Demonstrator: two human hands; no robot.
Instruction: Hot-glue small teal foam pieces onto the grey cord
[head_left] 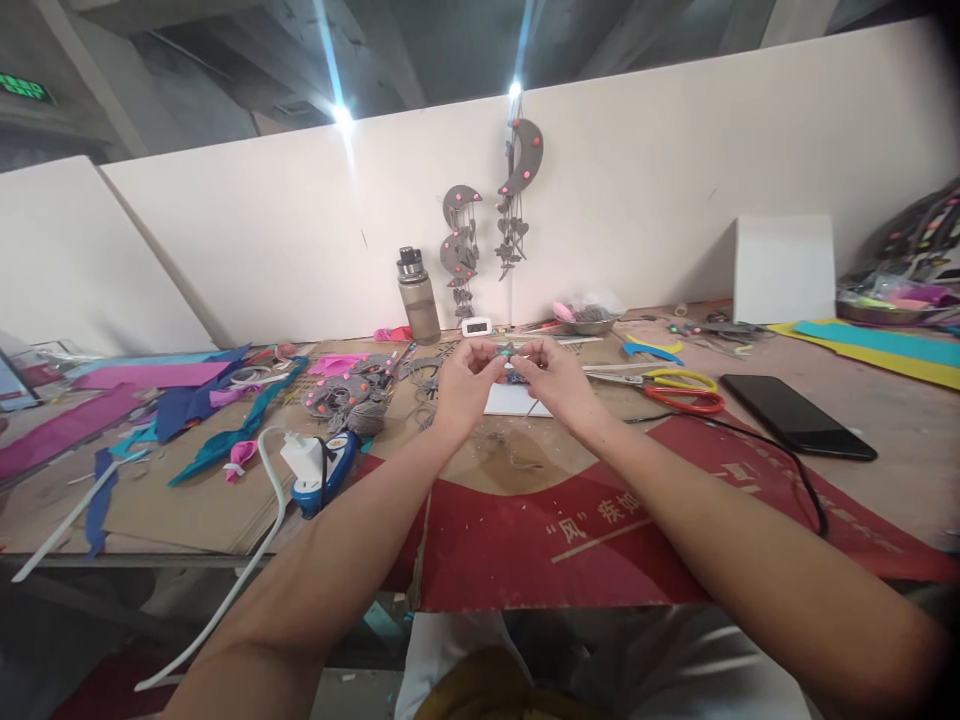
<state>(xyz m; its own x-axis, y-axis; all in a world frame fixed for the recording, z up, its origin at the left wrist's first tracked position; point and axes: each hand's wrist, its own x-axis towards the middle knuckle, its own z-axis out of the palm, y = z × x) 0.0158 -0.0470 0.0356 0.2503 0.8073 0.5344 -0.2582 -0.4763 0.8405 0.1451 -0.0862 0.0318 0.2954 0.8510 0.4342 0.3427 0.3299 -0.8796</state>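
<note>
My left hand (470, 377) and my right hand (556, 378) meet over the middle of the table, fingers pinched toward each other. Between the fingertips is a small grey piece with a green spot (507, 351); its exact kind is too small to make out. Just beneath the hands lies a white card (512, 401) on brown cardboard. To the left are grey crescent shapes dotted with pink and orange balls (337, 392) and a ball of grey yarn (367, 417). Scissors with yellow and red handles (682, 388) lie right of my right hand.
A black phone (799, 415) and a dark cable (802, 470) lie on the right. A blue and white power strip (330, 470) sits by my left forearm. A bottle (418, 300) stands behind, near hanging grey moon ornaments (527, 155). Coloured fabric strips (157, 375) spread leftward.
</note>
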